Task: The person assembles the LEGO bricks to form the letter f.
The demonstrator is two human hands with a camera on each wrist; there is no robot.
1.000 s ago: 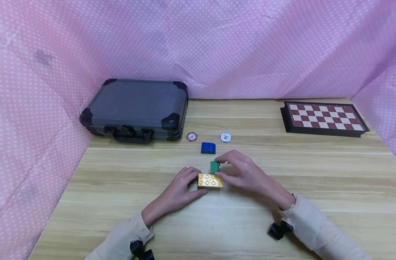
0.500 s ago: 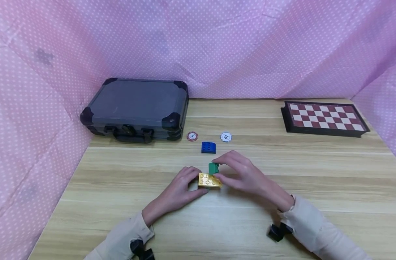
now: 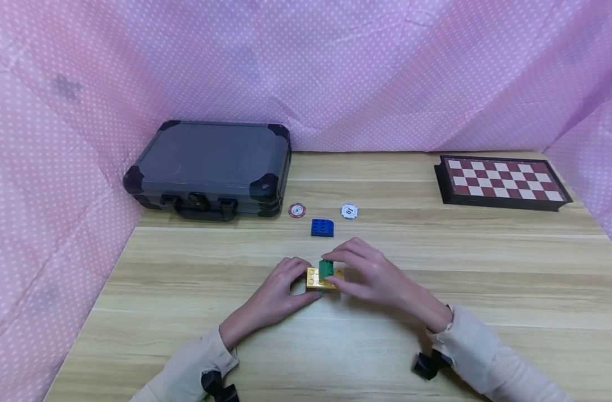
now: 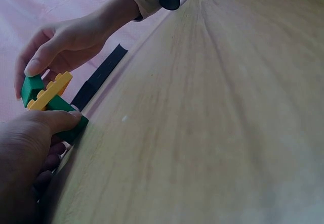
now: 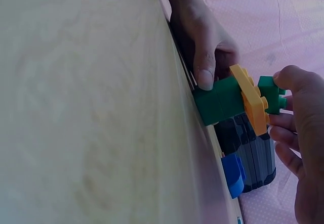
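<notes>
A yellow brick (image 3: 313, 277) lies on top of larger green blocks (image 5: 220, 101), which stand on the table. My left hand (image 3: 281, 290) grips these lower green blocks, its thumb on the near side, as the right wrist view shows. Between thumb and fingertips, my right hand (image 3: 381, 273) pinches a small green brick (image 3: 326, 268) over the yellow one. In the right wrist view that small green brick (image 5: 268, 93) is at the yellow brick's studs; whether it is pressed onto them I cannot tell. Farther back on the table lies a blue brick (image 3: 322, 228).
Behind the blue brick are a red-and-white poker chip (image 3: 296, 210) and a white-and-blue one (image 3: 349, 211). A closed grey case (image 3: 210, 156) stands at the back left. On the right is a checkered game board (image 3: 504, 180). Pink dotted cloth (image 3: 336, 72) hangs behind the table.
My right hand has carried the small green brick left and nearer, from behind the yellow brick to over its middle. The left hand has stayed in place.
</notes>
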